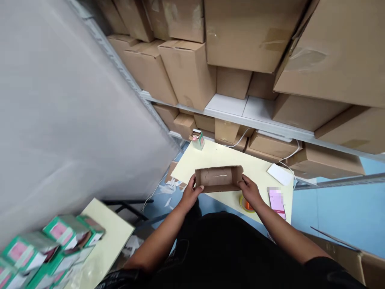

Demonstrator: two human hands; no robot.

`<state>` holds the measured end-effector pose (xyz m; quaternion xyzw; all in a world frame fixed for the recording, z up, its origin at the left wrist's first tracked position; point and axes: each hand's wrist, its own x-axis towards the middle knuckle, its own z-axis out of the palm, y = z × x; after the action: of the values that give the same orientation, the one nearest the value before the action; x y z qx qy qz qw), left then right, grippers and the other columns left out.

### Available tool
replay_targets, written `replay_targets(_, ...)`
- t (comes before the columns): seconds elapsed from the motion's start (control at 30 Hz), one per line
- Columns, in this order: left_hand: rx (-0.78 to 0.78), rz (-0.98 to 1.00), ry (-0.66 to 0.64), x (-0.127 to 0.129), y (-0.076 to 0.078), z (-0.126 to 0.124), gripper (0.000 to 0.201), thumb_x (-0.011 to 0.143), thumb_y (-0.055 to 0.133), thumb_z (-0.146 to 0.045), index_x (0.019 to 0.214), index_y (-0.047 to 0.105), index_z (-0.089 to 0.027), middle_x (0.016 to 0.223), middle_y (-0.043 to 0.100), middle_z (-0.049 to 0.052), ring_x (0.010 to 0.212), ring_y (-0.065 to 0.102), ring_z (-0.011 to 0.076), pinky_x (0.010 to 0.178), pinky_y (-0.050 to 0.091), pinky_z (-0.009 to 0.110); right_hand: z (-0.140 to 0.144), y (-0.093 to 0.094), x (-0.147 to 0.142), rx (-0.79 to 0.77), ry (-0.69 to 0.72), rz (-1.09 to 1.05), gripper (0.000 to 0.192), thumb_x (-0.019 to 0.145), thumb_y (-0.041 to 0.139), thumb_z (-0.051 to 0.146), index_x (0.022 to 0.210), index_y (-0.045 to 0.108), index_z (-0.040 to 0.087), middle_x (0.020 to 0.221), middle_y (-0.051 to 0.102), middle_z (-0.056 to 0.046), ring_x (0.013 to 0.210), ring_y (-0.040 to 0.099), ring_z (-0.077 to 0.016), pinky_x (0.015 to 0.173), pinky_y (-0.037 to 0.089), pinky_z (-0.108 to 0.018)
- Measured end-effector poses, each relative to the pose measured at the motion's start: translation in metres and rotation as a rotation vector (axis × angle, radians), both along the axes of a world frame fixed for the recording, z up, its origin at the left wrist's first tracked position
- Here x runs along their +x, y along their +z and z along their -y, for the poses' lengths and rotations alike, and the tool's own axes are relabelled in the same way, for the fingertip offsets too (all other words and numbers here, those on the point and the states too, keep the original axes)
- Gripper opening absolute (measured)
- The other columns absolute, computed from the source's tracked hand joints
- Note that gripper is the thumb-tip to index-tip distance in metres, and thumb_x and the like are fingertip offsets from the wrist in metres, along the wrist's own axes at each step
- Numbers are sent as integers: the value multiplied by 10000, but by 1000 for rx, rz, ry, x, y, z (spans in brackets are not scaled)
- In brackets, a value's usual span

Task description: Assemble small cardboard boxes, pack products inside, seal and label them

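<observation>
Between my two hands is a small open cardboard box, its bare brown inside facing me, held above the near edge of a pale yellow table. My left hand grips its left end, thumb over the near wall. At the right end my right hand is closed on the wall in the same way. A roll of tape, yellow and orange, lies on the table just below my right hand. Nothing shows inside the box except a slit-like opening in its bottom.
A green and white carton stands open at the table's back left. A phone and a white device with a cable lie right. Shelves of cardboard boxes rise behind. Several green cartons sit on another table, lower left.
</observation>
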<state>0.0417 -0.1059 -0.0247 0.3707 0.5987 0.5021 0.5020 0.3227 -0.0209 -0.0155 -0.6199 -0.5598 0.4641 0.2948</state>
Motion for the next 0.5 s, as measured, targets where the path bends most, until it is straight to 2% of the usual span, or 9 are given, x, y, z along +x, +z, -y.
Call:
replay_targets(0.13, 42, -74, 151, 18, 22, 52, 799, 871, 686, -418, 1576, 357, -240, 1595, 456, 113, 1457, 446, 297, 1188, 384, 444, -4, 12, -9, 33, 149, -11, 571, 886, 535, 532, 1294, 713, 174, 1326, 715, -89, 1266, 624, -339, 1077, 483, -435)
replay_targets(0.27, 29, -127, 351, 20, 34, 107, 716, 899, 650, -452, 1537, 429, -214, 1562, 494, 125, 1453, 447, 315, 1185, 381, 462, 5, 15, -36, 40, 290, 18, 621, 893, 524, 568, 1311, 703, 145, 1363, 691, -123, 1320, 590, -348, 1137, 430, -463)
replay_targets(0.37, 8, -141, 514, 17, 39, 152, 657, 910, 614, -436, 1510, 480, -204, 1544, 525, 114, 1441, 464, 314, 1201, 359, 467, 22, 21, -66, 22, 445, 9, 615, 896, 536, 579, 1296, 712, 145, 1335, 708, -117, 1306, 599, -349, 1105, 461, -441)
replay_targets(0.5, -90, -241, 738, 7, 45, 219, 584, 925, 526, -351, 1491, 528, -204, 1522, 562, 82, 1442, 465, 307, 1213, 343, 449, 60, 29, -111, -4, 707, -84, 616, 901, 562, 602, 1332, 686, 179, 1337, 708, -91, 1233, 644, -335, 1034, 513, -427)
